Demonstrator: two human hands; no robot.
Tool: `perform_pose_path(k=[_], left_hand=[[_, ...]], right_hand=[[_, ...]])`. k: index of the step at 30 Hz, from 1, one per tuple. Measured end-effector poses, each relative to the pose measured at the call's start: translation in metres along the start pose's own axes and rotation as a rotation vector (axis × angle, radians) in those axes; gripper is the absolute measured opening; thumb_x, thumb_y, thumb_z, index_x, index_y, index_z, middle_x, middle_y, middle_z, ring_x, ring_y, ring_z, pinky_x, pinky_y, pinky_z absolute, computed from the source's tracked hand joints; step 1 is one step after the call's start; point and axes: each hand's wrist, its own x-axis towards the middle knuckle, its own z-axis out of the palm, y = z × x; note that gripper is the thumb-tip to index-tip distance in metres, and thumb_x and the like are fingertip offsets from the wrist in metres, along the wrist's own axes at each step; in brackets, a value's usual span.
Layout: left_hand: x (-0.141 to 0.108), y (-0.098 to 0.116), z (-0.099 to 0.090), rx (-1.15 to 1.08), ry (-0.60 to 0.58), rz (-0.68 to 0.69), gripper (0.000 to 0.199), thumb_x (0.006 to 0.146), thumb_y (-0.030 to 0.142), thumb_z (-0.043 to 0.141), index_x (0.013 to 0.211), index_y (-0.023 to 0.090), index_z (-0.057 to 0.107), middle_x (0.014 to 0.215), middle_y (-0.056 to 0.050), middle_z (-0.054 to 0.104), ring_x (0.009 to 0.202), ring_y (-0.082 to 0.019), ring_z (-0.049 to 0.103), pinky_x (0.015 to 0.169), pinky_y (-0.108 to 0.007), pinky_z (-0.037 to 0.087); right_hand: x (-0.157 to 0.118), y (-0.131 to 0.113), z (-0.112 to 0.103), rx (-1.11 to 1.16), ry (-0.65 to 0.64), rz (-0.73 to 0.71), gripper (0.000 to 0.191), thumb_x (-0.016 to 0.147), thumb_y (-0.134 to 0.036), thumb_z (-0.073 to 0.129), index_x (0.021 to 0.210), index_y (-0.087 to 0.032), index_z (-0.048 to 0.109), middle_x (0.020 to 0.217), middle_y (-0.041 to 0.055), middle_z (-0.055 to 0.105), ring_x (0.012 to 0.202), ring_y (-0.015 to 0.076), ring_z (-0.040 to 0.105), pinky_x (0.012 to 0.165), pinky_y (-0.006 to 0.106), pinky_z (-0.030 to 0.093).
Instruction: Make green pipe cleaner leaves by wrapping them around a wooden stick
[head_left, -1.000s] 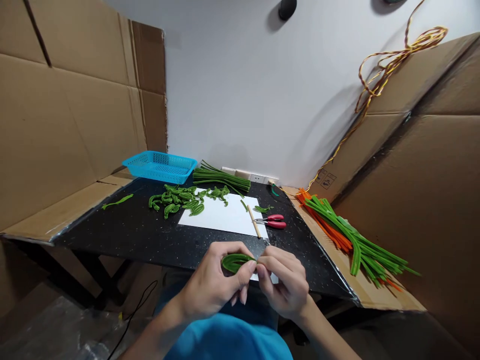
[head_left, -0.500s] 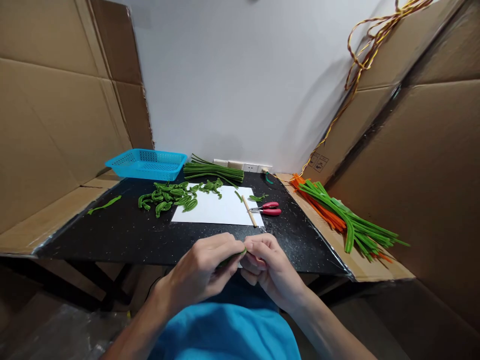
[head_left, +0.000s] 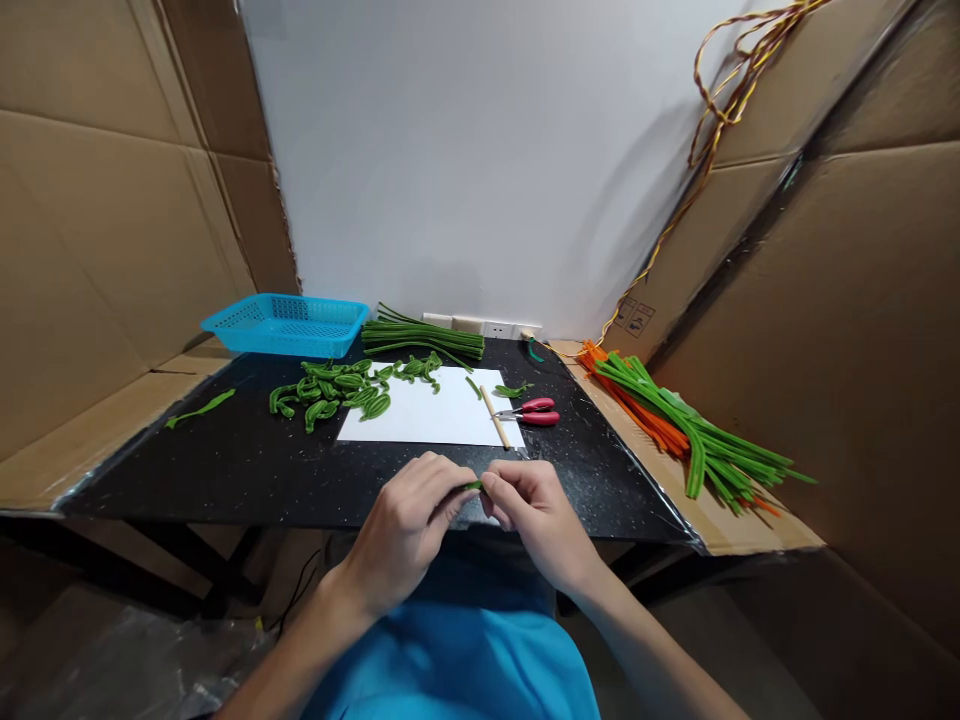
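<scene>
Between my two hands is a small green pipe cleaner piece [head_left: 474,485], mostly covered by fingers. My left hand [head_left: 420,505] pinches it from the left, and my right hand [head_left: 529,505] closes on its right end. Both are held over the table's front edge. Beyond them lies a white sheet of paper [head_left: 427,410], with a wooden stick [head_left: 494,417] and red-handled pliers [head_left: 536,412] at its right side. Shaped green pipe cleaner leaves [head_left: 349,385] are heaped on the sheet's left part and the table beside it.
A blue basket [head_left: 289,345] stands at the back left, beside a bundle of dark green pipe cleaners [head_left: 424,335]. Bright green pipe cleaners [head_left: 697,425] and orange ones [head_left: 637,405] lie on cardboard at the right. Cardboard walls [head_left: 127,200] flank the black table [head_left: 225,470].
My hands have risen slightly and the fingers have shifted their hold on the green piece. More of it shows between the fingertips. The view has shifted slightly.
</scene>
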Motion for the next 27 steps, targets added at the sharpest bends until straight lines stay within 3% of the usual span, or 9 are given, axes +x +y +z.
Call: perform_pose_path(k=[2,4,7,9,19,23,27], left_hand=[[0.0,0.006,-0.001,-0.141,-0.007,-0.177,0.015,0.103,0.025,0.054,0.098,0.018,0.066,0.091,-0.004,0.068,0.085,-0.016,0.062,0.078,-0.025,0.047],[0.0,0.01,-0.004,-0.256,0.006,-0.312,0.017,0.103,0.03,0.056,0.098,0.019,0.068,0.093,-0.003,0.068,0.085,-0.016,0.062,0.079,-0.024,0.047],[-0.003,0.015,-0.01,-0.395,0.001,-0.392,0.02,0.101,0.035,0.058,0.099,0.019,0.07,0.091,-0.002,0.069,0.084,-0.016,0.062,0.079,-0.023,0.046],[-0.003,0.018,-0.016,-0.462,-0.061,-0.4,0.022,0.101,0.037,0.059,0.099,0.018,0.071,0.091,-0.002,0.069,0.085,-0.016,0.061,0.078,-0.022,0.046],[0.0,0.021,-0.034,-0.502,-0.246,-0.494,0.032,0.095,0.045,0.063,0.087,0.015,0.07,0.074,0.0,0.059,0.069,-0.013,0.05,0.062,-0.022,0.041],[0.0,0.021,-0.031,-0.463,-0.224,-0.481,0.029,0.093,0.042,0.065,0.083,0.015,0.071,0.068,0.0,0.057,0.064,-0.012,0.048,0.058,-0.022,0.039],[-0.001,0.023,-0.027,-0.397,-0.199,-0.394,0.025,0.094,0.037,0.064,0.084,0.015,0.072,0.074,-0.002,0.063,0.068,-0.013,0.054,0.064,-0.023,0.044]], right_hand=[[-0.002,0.001,-0.005,-0.126,0.076,-0.129,0.038,0.103,-0.033,0.048,0.073,-0.016,0.063,0.062,-0.0003,0.055,0.056,0.0115,0.05,0.053,0.023,0.04],[-0.004,0.006,-0.011,-0.306,0.202,-0.385,0.021,0.102,-0.022,0.05,0.105,-0.016,0.069,0.086,0.0065,0.068,0.075,0.0162,0.064,0.065,0.026,0.051],[-0.005,0.012,-0.018,-0.585,0.149,-0.81,0.036,0.095,-0.008,0.056,0.129,-0.016,0.062,0.107,0.014,0.071,0.092,0.0212,0.068,0.076,0.032,0.057],[-0.003,0.012,-0.02,-0.674,0.089,-0.928,0.037,0.094,-0.005,0.058,0.129,-0.015,0.061,0.103,0.0142,0.072,0.089,0.021,0.068,0.074,0.033,0.058],[-0.002,0.005,-0.016,-0.807,0.006,-1.01,0.018,0.095,-0.011,0.056,0.112,-0.012,0.06,0.091,0.0143,0.072,0.078,0.0216,0.068,0.067,0.032,0.056],[-0.005,0.008,-0.015,-0.836,0.004,-0.999,0.015,0.093,-0.009,0.053,0.104,-0.016,0.06,0.081,0.0094,0.068,0.065,0.0183,0.06,0.059,0.03,0.047],[-0.008,0.01,-0.009,-0.735,0.032,-0.936,0.014,0.09,-0.007,0.05,0.096,-0.018,0.058,0.074,0.0057,0.062,0.058,0.0166,0.051,0.054,0.03,0.038]])
